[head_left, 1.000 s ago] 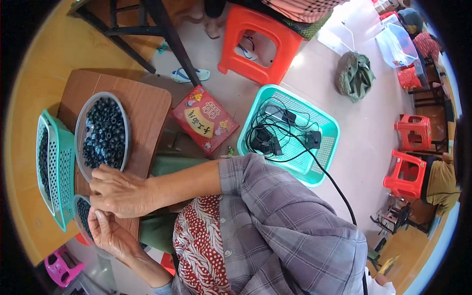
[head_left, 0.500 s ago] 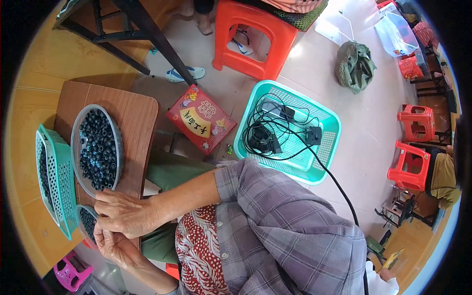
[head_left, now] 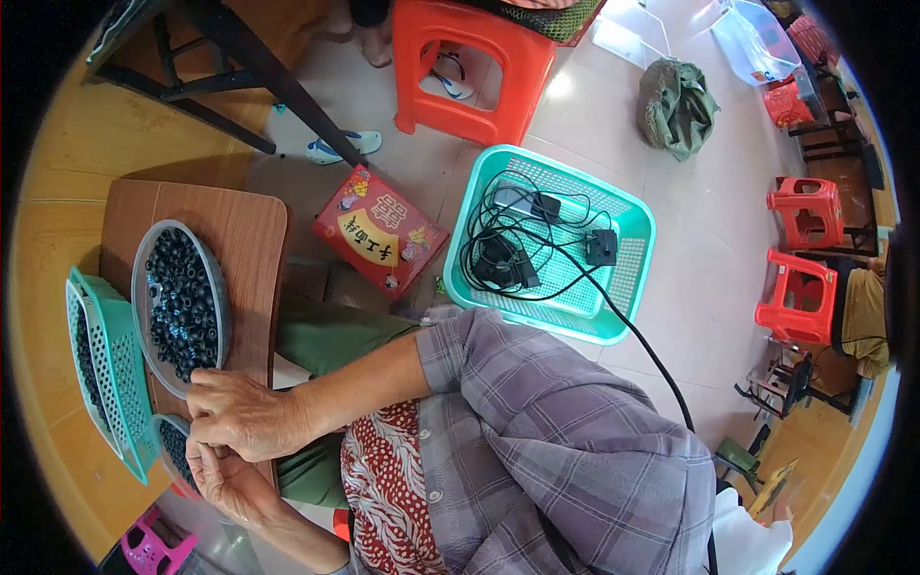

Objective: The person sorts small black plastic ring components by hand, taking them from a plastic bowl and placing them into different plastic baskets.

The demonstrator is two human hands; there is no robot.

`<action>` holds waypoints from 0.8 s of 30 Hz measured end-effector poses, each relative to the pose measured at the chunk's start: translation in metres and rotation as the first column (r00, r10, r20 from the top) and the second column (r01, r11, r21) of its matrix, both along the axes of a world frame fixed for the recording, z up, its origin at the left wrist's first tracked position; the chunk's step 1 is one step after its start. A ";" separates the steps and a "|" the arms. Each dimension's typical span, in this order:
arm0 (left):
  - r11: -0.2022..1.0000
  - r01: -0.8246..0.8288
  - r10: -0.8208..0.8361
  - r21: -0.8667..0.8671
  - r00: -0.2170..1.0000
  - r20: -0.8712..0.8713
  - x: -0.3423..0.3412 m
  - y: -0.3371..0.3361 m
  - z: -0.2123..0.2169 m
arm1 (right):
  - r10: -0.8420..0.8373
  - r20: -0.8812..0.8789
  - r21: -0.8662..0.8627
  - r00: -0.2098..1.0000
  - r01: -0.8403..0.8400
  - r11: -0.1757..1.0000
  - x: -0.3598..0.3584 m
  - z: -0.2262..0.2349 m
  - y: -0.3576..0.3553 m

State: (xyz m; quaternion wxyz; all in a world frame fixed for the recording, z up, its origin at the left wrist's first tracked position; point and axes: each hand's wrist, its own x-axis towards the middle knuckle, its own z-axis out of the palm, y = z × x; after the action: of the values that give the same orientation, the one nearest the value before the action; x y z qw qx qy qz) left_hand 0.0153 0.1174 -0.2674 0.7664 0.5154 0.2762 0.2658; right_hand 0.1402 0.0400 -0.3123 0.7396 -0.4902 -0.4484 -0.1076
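My right hand is closed with its fingers pinched, beside the near rim of a round clear bowl of small black ring-shaped pieces. Just below it, my left hand is pinched too, its fingertips meeting those of the right. Whatever lies between the fingers is too small or hidden to make out. Next to both hands, a smaller clear bowl of finer black pieces is partly covered by them.
A brown wooden board carries the large bowl. Left of it stands a green perforated basket with black pieces. On the floor are a turquoise basket of black cables, a red box, a red stool and a green bag.
The view has shifted slightly, so the floor things sit a little further left and up. Both hands stay pinched together in almost the same place by the bowls.
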 end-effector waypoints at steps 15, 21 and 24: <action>1.000 -0.029 0.029 -0.002 1.000 0.000 0.002 -0.011 -0.002 | 0.060 -0.005 -0.003 0.998 -0.060 0.998 0.002 -0.006 -0.006; 0.999 0.028 -0.029 0.035 0.999 0.022 0.005 -0.014 0.002 | 0.059 -0.024 -0.001 0.998 -0.059 0.998 0.001 -0.006 -0.009; 0.995 -0.064 0.064 0.071 0.998 0.006 0.008 -0.018 0.003 | 0.045 -0.025 -0.014 0.999 -0.045 0.999 0.002 -0.006 -0.008</action>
State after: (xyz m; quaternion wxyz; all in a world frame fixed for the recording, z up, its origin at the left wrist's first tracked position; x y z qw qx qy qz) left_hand 0.0237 0.0996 -0.2644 0.7393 0.5326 0.2815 0.3010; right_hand 0.1423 0.0318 -0.3181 0.7436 -0.4867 -0.4510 -0.0814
